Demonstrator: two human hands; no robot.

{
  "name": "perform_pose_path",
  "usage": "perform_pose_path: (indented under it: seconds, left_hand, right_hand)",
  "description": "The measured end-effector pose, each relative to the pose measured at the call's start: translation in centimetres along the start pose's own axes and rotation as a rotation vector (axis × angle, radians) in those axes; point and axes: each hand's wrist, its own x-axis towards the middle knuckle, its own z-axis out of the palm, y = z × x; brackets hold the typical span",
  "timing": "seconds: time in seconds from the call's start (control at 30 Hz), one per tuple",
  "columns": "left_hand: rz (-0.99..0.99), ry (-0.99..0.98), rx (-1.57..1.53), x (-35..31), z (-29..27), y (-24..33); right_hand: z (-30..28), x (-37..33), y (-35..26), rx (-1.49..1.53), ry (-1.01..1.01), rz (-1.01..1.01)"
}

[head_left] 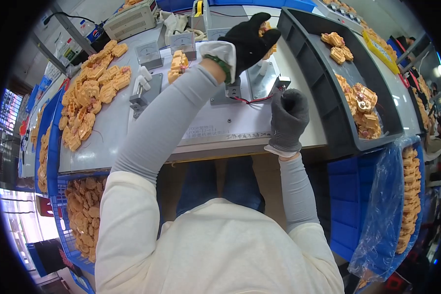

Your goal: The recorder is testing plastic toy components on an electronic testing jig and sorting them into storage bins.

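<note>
My left hand, in a black glove, reaches across to the far middle of the bench. Its fingers are closed round a tan plastic moulded part, mostly hidden by the glove, over the right test fixture with its metal plate. My right hand, in a grey glove, is curled closed just in front of that fixture's small metal block. What it grips is hidden. Red and black wires run beside it. Another tan part stands behind my left forearm, near the left fixture.
Tan parts are heaped on the bench's left. A grey tray with several parts stands at right. Panel meters, a power supply and a tape roll are at the back. Blue crates flank the bench.
</note>
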Motion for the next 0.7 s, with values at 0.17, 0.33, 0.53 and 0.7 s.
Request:
perform_pose_path:
  seconds: [0.17,0.33,0.53,0.7]
  left_hand:
    - [0.032,-0.063,0.128,-0.8,2.0,1.0]
    - [-0.073,-0.209,0.314,-1.6,2.6,3.0]
    - [-0.141,-0.511,0.388,-1.8,5.2,-0.9]
    - [0.167,-0.465,0.396,-1.7,3.9,0.1]
  right_hand:
    - [-0.1,-0.1,0.5,0.018,0.002,0.033]
    - [-0.3,-0.1,0.3,-0.022,0.011,0.017]
    - [-0.2,-0.3,0.3,-0.015,0.011,0.003]
    - [-0.8,0.6,-0.3,0.130,0.050,0.131]
